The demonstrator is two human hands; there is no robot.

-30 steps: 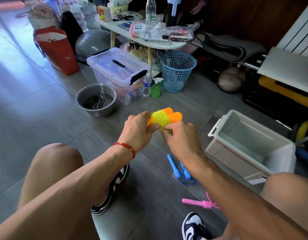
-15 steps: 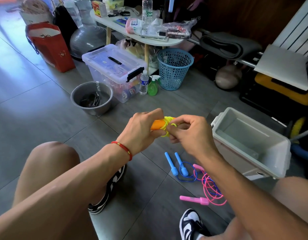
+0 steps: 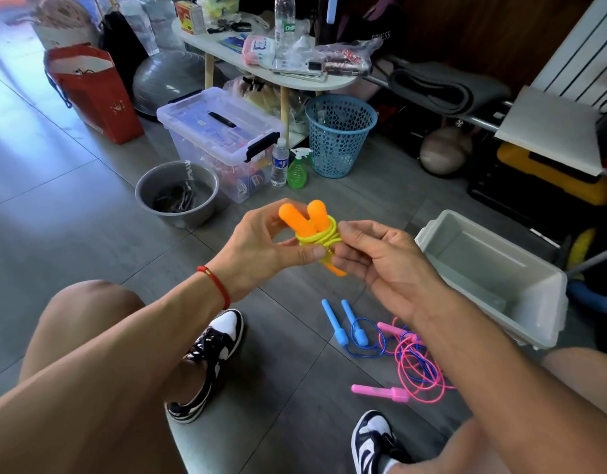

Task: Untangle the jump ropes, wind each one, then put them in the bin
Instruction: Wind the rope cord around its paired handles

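Nearest the camera, two bare knees and a pair of black-and-white sneakers [image 3: 209, 357] rest on the grey tiled floor [image 3: 73, 206]. Between the feet lie two loose ropes: the pink jump rope [image 3: 416, 371], one handle flat on the floor and its cord in a slack heap, and the blue jump rope [image 3: 349, 325], its two handles side by side, its cord looping into the pink cord so the two are tangled.

Above them both hands hold up the orange-handled jump rope [image 3: 315, 230], its yellow cord wound tightly round the two handles. The left hand [image 3: 261, 248], a red string at its wrist, keeps a narrow grip: thumb and curled fingers pinch the bundle from the left, the thumb tip on the yellow coils. The right hand [image 3: 380, 258] meets it from the right, fingertips pinched on the coils and the lower handle end; its other fingers are loosely bent. The two orange handle tops stick up and splay apart above the winding.

To the right of the hands the white bin [image 3: 548, 302] stands open on the floor; what shows of its inside holds nothing.

Farther off are a grey metal bowl [image 3: 177, 193], a clear lidded storage box [image 3: 220, 138], a green spray bottle [image 3: 298, 167] and a blue mesh basket [image 3: 339, 135]. Behind these a cluttered white tabletop [image 3: 336, 82] carries a water bottle and packets.
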